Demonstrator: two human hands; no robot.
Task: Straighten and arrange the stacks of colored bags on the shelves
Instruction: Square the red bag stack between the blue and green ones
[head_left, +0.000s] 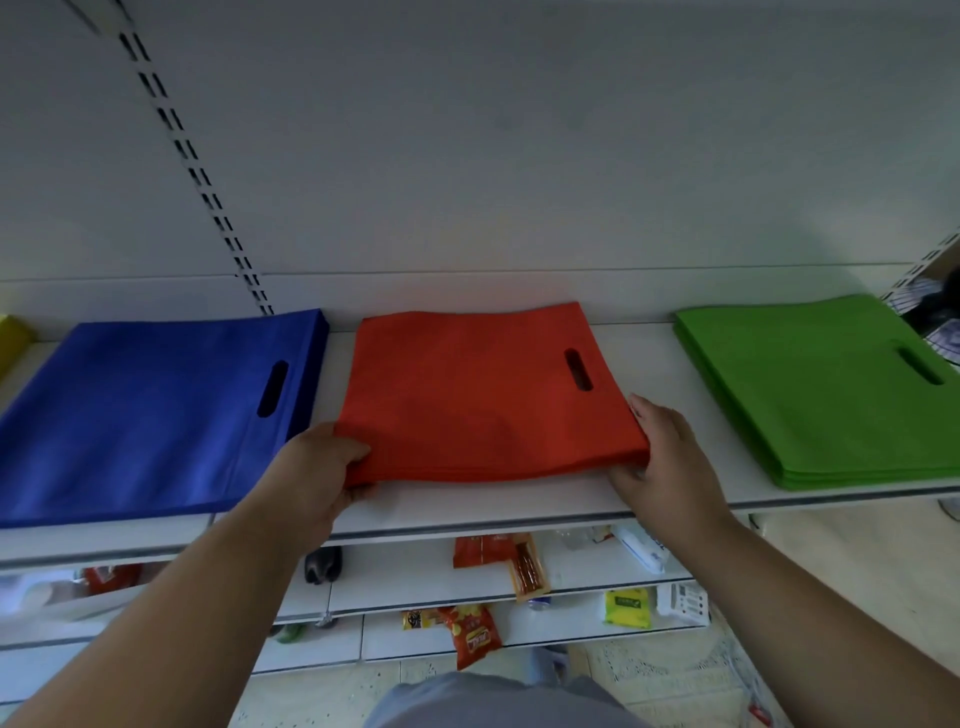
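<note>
The red stack of bags (483, 395) is lying on the white shelf (467, 501), between the blue stack (145, 415) on its left side and the green stack (821, 389) on its right side, and it is held at its two front corners. The left hand (317, 467) is closed on the front left corner, with the thumb on top of the bags and the fingers seemingly tucked under the edge; the right hand (670, 457) is pressed against the front right corner, the thumb placed along the side edge and the fingers curled around the front edge. The stack is turned a little compared with the shelf's front edge, and a gap of bare shelf is seen on each side of it. To do this step well, the layers should be squeezed together from both sides at the same time, so that the edges are brought flush (the thin fabric is likely to slide layer over layer if only the top is pushed). The whole stack should then be rotated until its front edge is parallel to the shelf's lip, and the handle cut-out (577, 370) should be kept on the same side as on the neighbouring stacks. The gaps to the blue and green stacks should be made similar, without touching them.
</note>
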